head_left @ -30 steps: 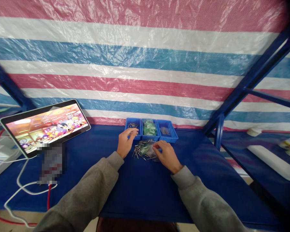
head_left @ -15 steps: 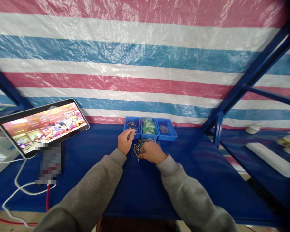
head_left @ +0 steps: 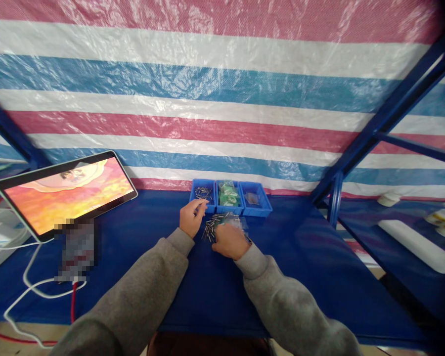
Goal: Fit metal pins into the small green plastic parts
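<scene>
Three blue bins stand side by side at the back of the blue table. The left bin [head_left: 210, 209] holds loose metal screws, the middle bin [head_left: 230, 210] green-and-clear packets, the right bin [head_left: 261, 211] a small clear packet. In front of them lies a pile of metal screws [head_left: 209, 230] beside a clear plastic bag [head_left: 238, 222]. My left hand [head_left: 192, 217] is closed in a pinch at the left bin's front edge; what it holds is too small to name. My right hand [head_left: 231, 241] is closed over the pile's right side, its fingertips partly hidden.
A tablet [head_left: 70, 193] showing a cartoon stands at the left, with a pixelated object [head_left: 77, 252] and white and red cables near it. Blue metal frames [head_left: 378, 123] rise at both sides. A white bar [head_left: 417, 245] lies at the right.
My right hand has shifted slightly left and toward me, showing more of the clear bag. My left hand has barely moved. The tablet's picture is different.
</scene>
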Motion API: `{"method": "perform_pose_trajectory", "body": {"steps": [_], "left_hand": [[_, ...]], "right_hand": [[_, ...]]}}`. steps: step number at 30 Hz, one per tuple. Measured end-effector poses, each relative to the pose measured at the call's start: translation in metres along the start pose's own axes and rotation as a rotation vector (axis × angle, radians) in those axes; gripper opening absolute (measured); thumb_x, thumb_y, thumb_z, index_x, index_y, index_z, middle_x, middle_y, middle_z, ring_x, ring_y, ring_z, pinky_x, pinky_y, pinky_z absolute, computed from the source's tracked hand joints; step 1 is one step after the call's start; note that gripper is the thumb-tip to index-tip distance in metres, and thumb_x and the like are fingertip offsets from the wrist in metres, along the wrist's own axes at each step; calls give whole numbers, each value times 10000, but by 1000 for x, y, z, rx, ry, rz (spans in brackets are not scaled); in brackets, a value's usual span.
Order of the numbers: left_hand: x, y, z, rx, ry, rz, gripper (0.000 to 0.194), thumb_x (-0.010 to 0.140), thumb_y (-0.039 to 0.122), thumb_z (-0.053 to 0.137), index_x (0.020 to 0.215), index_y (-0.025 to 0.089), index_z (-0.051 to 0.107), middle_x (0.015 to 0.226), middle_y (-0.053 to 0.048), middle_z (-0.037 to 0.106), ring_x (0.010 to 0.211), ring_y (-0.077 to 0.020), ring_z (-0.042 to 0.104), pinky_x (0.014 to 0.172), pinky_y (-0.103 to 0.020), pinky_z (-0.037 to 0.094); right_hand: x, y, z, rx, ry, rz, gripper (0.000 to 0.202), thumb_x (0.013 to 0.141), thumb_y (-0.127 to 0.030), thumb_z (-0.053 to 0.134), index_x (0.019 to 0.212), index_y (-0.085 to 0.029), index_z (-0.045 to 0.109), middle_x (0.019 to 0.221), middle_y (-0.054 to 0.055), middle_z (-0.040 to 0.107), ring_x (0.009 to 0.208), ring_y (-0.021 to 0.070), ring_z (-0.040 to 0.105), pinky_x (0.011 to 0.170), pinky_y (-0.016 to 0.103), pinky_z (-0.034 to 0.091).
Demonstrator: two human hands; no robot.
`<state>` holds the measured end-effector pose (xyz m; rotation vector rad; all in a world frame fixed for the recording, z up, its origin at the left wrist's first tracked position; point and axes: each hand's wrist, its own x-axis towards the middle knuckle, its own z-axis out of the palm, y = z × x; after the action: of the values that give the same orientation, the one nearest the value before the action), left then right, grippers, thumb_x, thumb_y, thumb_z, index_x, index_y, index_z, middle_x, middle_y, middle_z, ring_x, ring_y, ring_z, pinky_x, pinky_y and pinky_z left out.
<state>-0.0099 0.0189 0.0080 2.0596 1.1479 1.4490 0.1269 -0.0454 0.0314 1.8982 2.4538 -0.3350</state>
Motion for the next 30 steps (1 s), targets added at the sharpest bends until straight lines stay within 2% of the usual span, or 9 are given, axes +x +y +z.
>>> {"method": "perform_pose_trajectory", "body": {"steps": [4, 7, 10, 14, 17, 20, 24, 27, 30], "left_hand": [[-1, 0, 0, 3, -5, 10, 240, 874, 309, 449, 933, 164, 630, 784, -29, 647, 557, -89, 579, 562, -206, 484], [-1, 0, 0, 16, -7, 24, 237, 877, 305, 445, 935, 167, 629, 796, -32, 651, 574, -94, 585, 576, -213, 489], [-2, 2, 1, 40, -42, 56, 231, 877, 293, 447, 937, 174, 636, 861, -43, 663, 684, -120, 614, 621, -227, 497], [-4, 3, 3, 60, -111, 138, 237, 875, 275, 448, 969, 183, 645, 947, -59, 668, 870, -159, 610, 705, -254, 505], [-5, 4, 5, 65, -179, 171, 239, 874, 263, 446, 959, 182, 655, 922, -63, 672, 856, -160, 608, 712, -266, 507], [-7, 3, 5, 56, -204, 165, 229, 862, 265, 468, 972, 178, 648, 910, -65, 665, 791, -146, 606, 646, -248, 507], [-7, 3, 5, 31, -212, 167, 272, 843, 292, 504, 1066, 180, 611, 936, -74, 646, 752, -133, 597, 589, -229, 495], [-7, 3, 5, 49, -258, 202, 237, 838, 308, 515, 982, 175, 648, 924, -80, 649, 774, -143, 598, 594, -232, 489], [-8, 1, 5, 86, -253, 205, 215, 839, 316, 518, 912, 172, 660, 866, -71, 657, 761, -146, 594, 606, -238, 478]], "right_hand": [[-2, -1, -2, -3, -8, 3, 268, 664, -295, 590, 877, -153, 670, 869, 122, 679, 811, 253, 648, 652, 301, 475], [-2, 6, -11, 23, -27, 12, 264, 648, -318, 614, 846, -154, 673, 856, 112, 680, 789, 225, 646, 650, 269, 461], [2, 19, -26, 81, 32, 8, 219, 665, -328, 596, 772, -154, 675, 812, 95, 682, 768, 207, 639, 634, 246, 443], [11, 37, -39, 215, 107, -52, 149, 700, -236, 547, 723, -153, 669, 687, 51, 676, 685, 157, 624, 607, 212, 423], [16, 48, -37, 317, 181, -106, 137, 709, -190, 523, 699, -155, 655, 639, 25, 664, 626, 130, 607, 600, 205, 418], [17, 55, -29, 392, 248, -126, 131, 714, -180, 513, 708, -157, 642, 649, 12, 656, 592, 115, 587, 589, 206, 413], [18, 61, -18, 451, 214, -184, 94, 693, -168, 535, 687, -155, 628, 619, -11, 626, 568, 100, 558, 566, 196, 397], [21, 62, -12, 491, 209, -229, 84, 694, -162, 541, 685, -154, 624, 608, -21, 610, 559, 90, 539, 559, 190, 385], [24, 64, -11, 535, 240, -250, 94, 730, -191, 538, 707, -152, 620, 601, -24, 599, 557, 90, 532, 552, 190, 380]]}}
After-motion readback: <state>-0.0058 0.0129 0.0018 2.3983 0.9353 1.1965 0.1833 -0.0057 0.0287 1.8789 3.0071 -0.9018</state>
